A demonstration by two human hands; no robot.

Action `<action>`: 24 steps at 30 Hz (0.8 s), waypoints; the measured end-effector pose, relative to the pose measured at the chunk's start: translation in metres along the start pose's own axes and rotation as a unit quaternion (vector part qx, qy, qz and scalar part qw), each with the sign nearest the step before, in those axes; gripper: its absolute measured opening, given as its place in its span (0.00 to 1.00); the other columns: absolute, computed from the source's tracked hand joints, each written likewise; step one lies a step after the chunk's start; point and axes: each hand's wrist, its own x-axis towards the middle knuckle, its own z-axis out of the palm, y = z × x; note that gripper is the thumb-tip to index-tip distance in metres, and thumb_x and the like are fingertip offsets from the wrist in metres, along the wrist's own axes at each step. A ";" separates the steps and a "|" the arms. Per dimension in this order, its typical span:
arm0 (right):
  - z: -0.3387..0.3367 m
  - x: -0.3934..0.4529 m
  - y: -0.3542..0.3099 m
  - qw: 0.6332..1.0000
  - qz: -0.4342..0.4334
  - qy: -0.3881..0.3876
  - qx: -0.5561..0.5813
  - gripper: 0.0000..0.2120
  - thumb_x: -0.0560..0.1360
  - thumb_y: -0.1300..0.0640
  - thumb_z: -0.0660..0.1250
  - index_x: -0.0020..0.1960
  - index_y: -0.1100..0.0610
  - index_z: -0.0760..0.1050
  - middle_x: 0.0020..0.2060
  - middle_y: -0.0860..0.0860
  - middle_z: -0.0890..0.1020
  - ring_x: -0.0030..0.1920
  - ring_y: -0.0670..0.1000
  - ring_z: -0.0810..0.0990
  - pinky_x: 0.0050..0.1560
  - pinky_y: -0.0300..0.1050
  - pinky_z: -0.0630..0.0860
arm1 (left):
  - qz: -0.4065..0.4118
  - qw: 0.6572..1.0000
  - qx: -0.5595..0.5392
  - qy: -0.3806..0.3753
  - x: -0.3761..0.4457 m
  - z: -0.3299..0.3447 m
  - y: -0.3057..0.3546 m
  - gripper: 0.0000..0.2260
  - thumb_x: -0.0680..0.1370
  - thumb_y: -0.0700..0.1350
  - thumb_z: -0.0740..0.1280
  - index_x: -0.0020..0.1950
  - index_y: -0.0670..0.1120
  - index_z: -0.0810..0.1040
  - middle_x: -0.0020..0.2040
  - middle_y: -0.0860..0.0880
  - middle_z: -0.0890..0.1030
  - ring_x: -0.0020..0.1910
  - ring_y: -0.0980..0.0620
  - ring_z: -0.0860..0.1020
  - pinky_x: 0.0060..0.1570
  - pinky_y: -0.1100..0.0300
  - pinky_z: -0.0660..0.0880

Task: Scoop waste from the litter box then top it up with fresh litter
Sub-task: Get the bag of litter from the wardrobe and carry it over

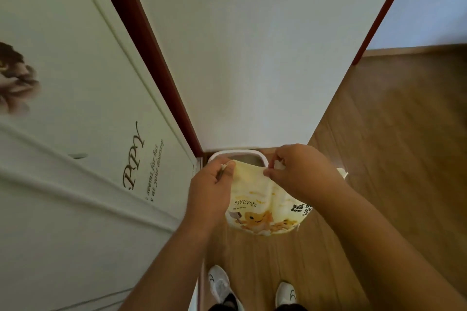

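Observation:
A yellow bag of bentonite cat litter (260,204) hangs in the air in front of me, above the wooden floor. My left hand (212,192) pinches the bag's top left corner. My right hand (300,171) pinches the top edge on the right side. Behind the bag, the white rim of the litter box (252,153) shows on the floor against the wall; most of the box is hidden by the bag and my hands.
A white decorated door (88,134) with lettering fills the left side. A white wall (252,58) stands straight ahead with dark red trim (156,63). Wooden floor (391,146) spreads to the right. My white shoes (219,285) stand below the bag.

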 end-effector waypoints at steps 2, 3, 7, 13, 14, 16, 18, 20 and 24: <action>0.014 0.013 0.003 1.000 0.020 -0.005 0.002 0.12 0.76 0.44 0.70 0.37 0.46 0.73 0.34 0.45 0.78 0.34 0.45 0.78 0.30 0.41 0.72 | -0.008 0.999 0.007 -0.031 0.017 0.005 -0.015 0.07 0.84 0.53 0.63 0.53 0.56 0.81 0.45 0.55 0.83 0.47 0.56 0.82 0.47 0.56 0.81; 0.021 0.019 0.005 1.000 0.029 -0.011 0.003 0.11 0.76 0.44 0.70 0.38 0.47 0.75 0.34 0.45 0.79 0.35 0.46 0.79 0.31 0.42 0.74 | -0.015 0.999 0.009 -0.046 0.024 0.009 -0.024 0.08 0.84 0.53 0.63 0.54 0.56 0.82 0.47 0.55 0.84 0.48 0.55 0.82 0.48 0.56 0.81; 0.057 0.047 0.018 0.998 0.049 -0.044 0.018 0.09 0.77 0.46 0.71 0.46 0.52 0.81 0.40 0.47 0.81 0.42 0.48 0.80 0.45 0.48 0.82 | -0.045 0.996 0.010 -0.082 0.046 0.029 -0.063 0.09 0.84 0.52 0.63 0.57 0.55 0.82 0.50 0.54 0.84 0.50 0.54 0.82 0.46 0.56 0.82; 0.122 0.104 0.058 0.991 0.066 -0.107 0.053 0.08 0.78 0.48 0.69 0.48 0.53 0.80 0.41 0.49 0.82 0.39 0.49 0.82 0.44 0.50 0.84 | -0.095 0.991 0.044 -0.085 0.075 0.074 -0.123 0.11 0.84 0.52 0.62 0.60 0.51 0.82 0.51 0.52 0.84 0.49 0.53 0.81 0.43 0.61 0.78; 0.134 0.113 0.067 0.990 0.066 -0.116 0.054 0.08 0.78 0.48 0.69 0.49 0.53 0.80 0.42 0.49 0.83 0.41 0.49 0.82 0.45 0.48 0.83 | -0.104 0.990 0.043 -0.084 0.079 0.085 -0.134 0.11 0.84 0.52 0.62 0.59 0.52 0.82 0.51 0.52 0.83 0.48 0.54 0.81 0.43 0.61 0.78; 0.160 0.130 0.085 0.988 0.065 -0.128 0.058 0.08 0.79 0.49 0.66 0.52 0.52 0.79 0.47 0.51 0.83 0.45 0.51 0.82 0.47 0.48 0.80 | -0.123 0.988 0.039 -0.081 0.086 0.104 -0.157 0.08 0.84 0.52 0.63 0.57 0.54 0.81 0.48 0.54 0.83 0.46 0.58 0.80 0.40 0.64 0.75; 0.187 0.145 0.102 0.986 0.068 -0.138 0.068 0.09 0.80 0.51 0.66 0.57 0.53 0.78 0.51 0.52 0.83 0.49 0.53 0.82 0.49 0.48 0.79 | -0.147 0.985 0.037 -0.082 0.090 0.123 -0.184 0.07 0.84 0.53 0.63 0.55 0.56 0.80 0.47 0.56 0.82 0.46 0.59 0.80 0.40 0.64 0.75; 0.214 0.158 0.118 0.983 0.077 -0.154 0.068 0.13 0.80 0.52 0.66 0.63 0.53 0.78 0.55 0.52 0.83 0.50 0.52 0.82 0.48 0.47 0.81 | -0.169 0.981 0.041 -0.083 0.095 0.143 -0.214 0.07 0.84 0.54 0.63 0.56 0.57 0.81 0.48 0.55 0.83 0.48 0.56 0.81 0.47 0.58 0.79; 0.274 0.184 0.153 0.975 0.097 -0.186 0.070 0.16 0.81 0.54 0.67 0.68 0.53 0.77 0.58 0.51 0.83 0.51 0.51 0.82 0.52 0.49 0.83 | -0.191 0.974 0.058 -0.107 0.108 0.184 -0.269 0.06 0.84 0.52 0.64 0.55 0.55 0.81 0.50 0.53 0.83 0.51 0.52 0.81 0.51 0.56 0.77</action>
